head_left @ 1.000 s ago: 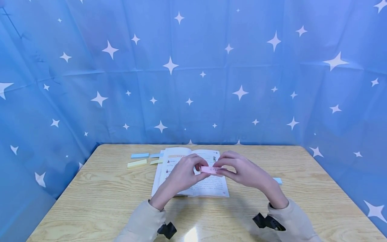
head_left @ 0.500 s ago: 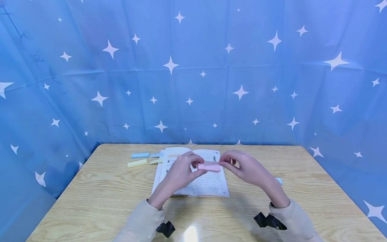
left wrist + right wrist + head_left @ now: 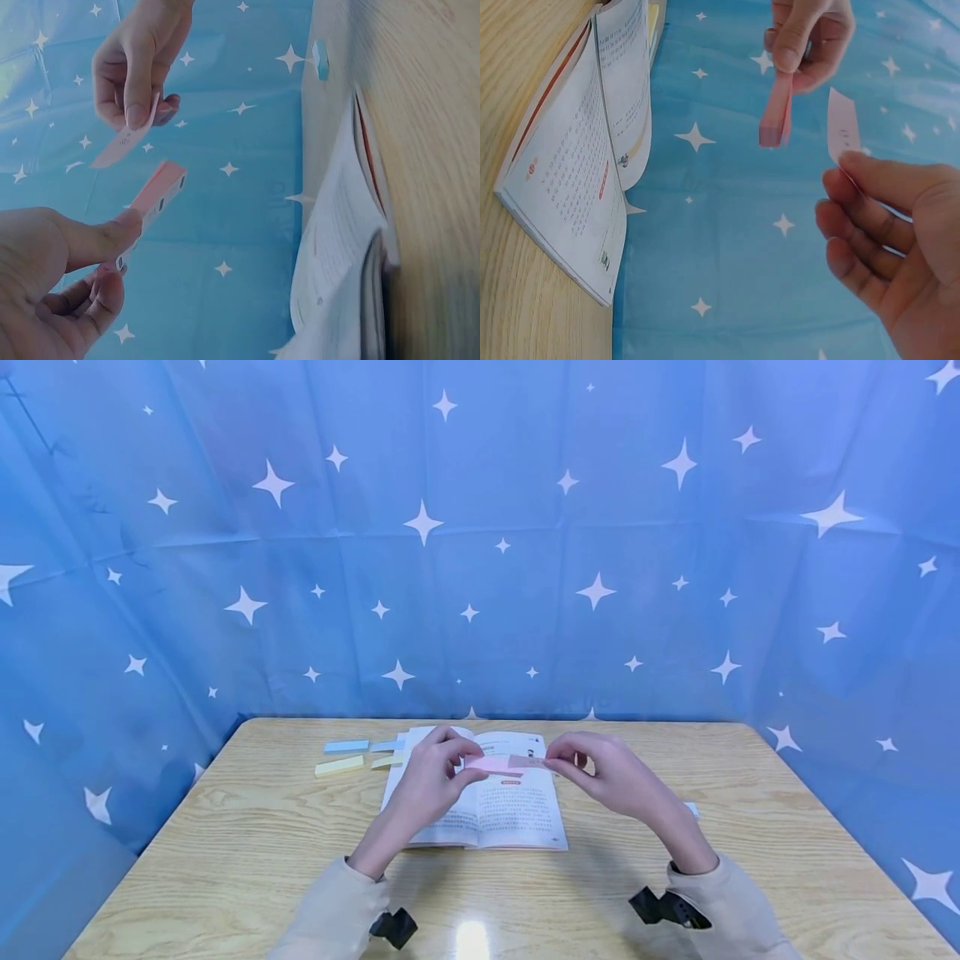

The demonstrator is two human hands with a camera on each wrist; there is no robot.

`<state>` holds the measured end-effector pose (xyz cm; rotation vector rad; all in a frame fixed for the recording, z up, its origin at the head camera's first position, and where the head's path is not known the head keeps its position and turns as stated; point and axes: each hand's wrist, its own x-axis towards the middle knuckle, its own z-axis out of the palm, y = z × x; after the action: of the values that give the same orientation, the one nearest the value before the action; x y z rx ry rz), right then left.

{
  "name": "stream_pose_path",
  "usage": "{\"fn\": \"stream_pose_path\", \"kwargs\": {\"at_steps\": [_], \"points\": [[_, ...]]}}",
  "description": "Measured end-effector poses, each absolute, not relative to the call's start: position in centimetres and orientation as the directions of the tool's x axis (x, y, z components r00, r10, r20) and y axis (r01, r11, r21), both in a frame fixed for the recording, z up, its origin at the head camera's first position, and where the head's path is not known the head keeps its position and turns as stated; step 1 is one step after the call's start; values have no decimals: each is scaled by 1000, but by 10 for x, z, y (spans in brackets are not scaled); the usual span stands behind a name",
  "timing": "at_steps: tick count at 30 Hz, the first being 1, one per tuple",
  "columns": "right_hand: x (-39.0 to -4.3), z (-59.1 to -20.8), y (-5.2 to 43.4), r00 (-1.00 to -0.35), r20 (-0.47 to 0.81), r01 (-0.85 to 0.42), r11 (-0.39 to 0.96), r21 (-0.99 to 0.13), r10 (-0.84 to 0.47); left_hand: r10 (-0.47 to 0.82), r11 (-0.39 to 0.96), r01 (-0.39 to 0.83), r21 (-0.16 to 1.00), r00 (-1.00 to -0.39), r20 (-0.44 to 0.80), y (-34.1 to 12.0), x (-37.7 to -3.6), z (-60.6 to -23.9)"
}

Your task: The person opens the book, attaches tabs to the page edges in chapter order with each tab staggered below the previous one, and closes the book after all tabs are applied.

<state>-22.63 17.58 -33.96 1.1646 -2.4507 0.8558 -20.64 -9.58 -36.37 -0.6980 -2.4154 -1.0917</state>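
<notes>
Between thumb and fingers, my left hand point(image 3: 429, 781) holds a thick pink sticky-note pad point(image 3: 157, 193) above an open book point(image 3: 517, 817). My right hand point(image 3: 622, 781) pinches one end of a single pink sticky note point(image 3: 843, 124) with handwriting on it. The note is apart from the pad in both wrist views, though the two overlap from the head view. Printed text fills the book's pages, and its upper middle is partly hidden behind the left hand and the pad.
A blue sticky-note pad point(image 3: 347, 747) and a yellow one point(image 3: 340, 766) lie left of the book. Blue point(image 3: 386, 746) and yellow tabs point(image 3: 387, 761) stick out from its left edge. A light-blue item point(image 3: 692, 810) shows behind the right forearm. A starry blue curtain point(image 3: 480, 568) hangs behind the table.
The written top note has been peeled off the pink pad by my right hand. My left hand has drawn the pad away to the left, uncovering more of the right page.
</notes>
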Motion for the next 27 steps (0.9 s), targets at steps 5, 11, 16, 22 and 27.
{"fn": "stream_pose_path", "kwargs": {"at_steps": [5, 11, 16, 22, 27], "points": [[-227, -341, 177, -614, 504, -789, 484, -378, -607, 234, 593, 541, 597, -825, 515, -105, -206, -370], [-226, -341, 177, -612, 507, -791, 486, -372, -607, 202, 627, 507, 592, -839, 505, -118, -206, -374], [-226, -342, 175, -625, 497, -780, 500, -376, -602, 174, 652, 472, 594, -855, 488, -129, -206, -376], [-226, -341, 175, -634, 487, -773, 508, -379, -602, 157, 667, 447, 596, -866, 474, -143, -204, -384], [-226, -342, 175, -640, 476, -768, 513, -383, -603, 148, 674, 441, 592, -867, 477, -154, -205, -389]]}}
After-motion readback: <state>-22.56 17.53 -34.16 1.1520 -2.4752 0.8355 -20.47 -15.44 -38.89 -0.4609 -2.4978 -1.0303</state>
